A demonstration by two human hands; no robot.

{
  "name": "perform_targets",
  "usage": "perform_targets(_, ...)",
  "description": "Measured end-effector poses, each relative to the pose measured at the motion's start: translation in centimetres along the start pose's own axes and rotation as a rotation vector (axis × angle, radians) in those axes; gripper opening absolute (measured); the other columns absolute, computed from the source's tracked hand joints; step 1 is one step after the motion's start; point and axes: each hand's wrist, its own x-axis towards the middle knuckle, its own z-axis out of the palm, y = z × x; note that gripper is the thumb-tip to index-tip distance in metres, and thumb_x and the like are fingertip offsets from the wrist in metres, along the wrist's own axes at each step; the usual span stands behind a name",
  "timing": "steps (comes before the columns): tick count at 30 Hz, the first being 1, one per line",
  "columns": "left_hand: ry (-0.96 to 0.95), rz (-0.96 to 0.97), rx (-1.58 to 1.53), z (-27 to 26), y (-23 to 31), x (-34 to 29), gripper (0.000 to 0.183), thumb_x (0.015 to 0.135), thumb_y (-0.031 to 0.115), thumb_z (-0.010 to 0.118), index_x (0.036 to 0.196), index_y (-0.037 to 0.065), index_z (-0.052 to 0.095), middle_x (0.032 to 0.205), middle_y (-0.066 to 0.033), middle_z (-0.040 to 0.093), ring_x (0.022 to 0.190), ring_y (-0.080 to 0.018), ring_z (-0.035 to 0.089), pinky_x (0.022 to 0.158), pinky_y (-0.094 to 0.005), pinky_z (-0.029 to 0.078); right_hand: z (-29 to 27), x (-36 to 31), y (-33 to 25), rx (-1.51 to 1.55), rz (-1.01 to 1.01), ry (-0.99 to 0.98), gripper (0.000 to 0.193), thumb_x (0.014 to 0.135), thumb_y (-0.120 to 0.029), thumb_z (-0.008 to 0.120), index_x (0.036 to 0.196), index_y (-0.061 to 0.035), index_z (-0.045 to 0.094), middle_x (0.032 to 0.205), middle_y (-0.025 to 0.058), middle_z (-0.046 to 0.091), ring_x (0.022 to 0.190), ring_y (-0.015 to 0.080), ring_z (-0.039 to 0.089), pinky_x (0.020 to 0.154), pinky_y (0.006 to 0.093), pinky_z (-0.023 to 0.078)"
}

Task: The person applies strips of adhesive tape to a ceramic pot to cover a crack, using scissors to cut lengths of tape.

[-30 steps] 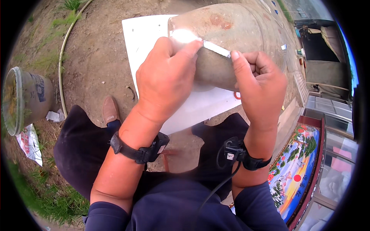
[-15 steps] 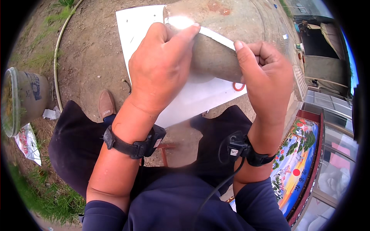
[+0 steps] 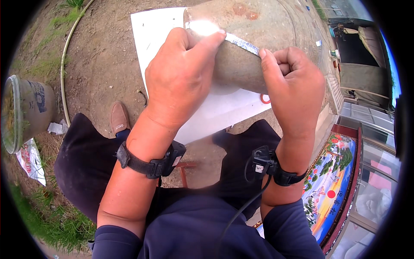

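A narrow white strip (image 3: 243, 44) with a grey-blue printed pattern is stretched between my two hands. It looks like paper or tape; I cannot tell which. My left hand (image 3: 180, 75) pinches its left end between thumb and fingers. Closed on the other end is my right hand (image 3: 294, 84), thumb on top and fingers curled under. The strip slants down to the right in front of a grey-brown, concrete-like surface (image 3: 239, 71) with a rounded near edge. A bright patch of light glares beside my left thumb. My fingertips partly hide both strip ends.
A white sheet (image 3: 211, 114) lies beneath, and an orange-red ring (image 3: 265, 99), perhaps a scissors handle, shows beside my right wrist. On the left are a clear bucket (image 3: 36, 105) and a pale hose (image 3: 64, 64). A colourful picture panel (image 3: 330, 185) stands at the right.
The strip has turned from its plain white face to a printed one. My right hand has shifted slightly left and down; my left hand has hardly moved.
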Motion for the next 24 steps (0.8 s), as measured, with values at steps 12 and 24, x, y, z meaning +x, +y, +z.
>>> perform_targets(12,-0.007,-0.014,-0.009,0.04,-0.11,-0.06,0.03,0.089,0.007,0.074,0.117,0.017,0.076,0.074,-0.0042,0.048,0.063,-0.0182,0.05,0.054,-0.0317,0.043,0.12,0.13,0.14,-0.093,-0.051,0.007,0.021,0.082,-0.02,0.079,0.074,-0.0059,0.066,0.063,0.0096,0.066,0.058,0.0284,0.066,0.054,0.0383,0.05)
perform_targets(24,-0.016,-0.049,-0.018,-0.2,0.5,-0.02,0.027,0.089,0.006,0.075,0.115,0.015,0.076,0.074,-0.0052,0.047,0.064,-0.0191,0.049,0.056,-0.032,0.042,0.31,-0.79,0.75,-0.002,-0.007,0.053,0.018,0.082,-0.018,0.078,0.076,-0.0068,0.065,0.067,0.0082,0.066,0.061,0.0271,0.065,0.056,0.0374,0.05)
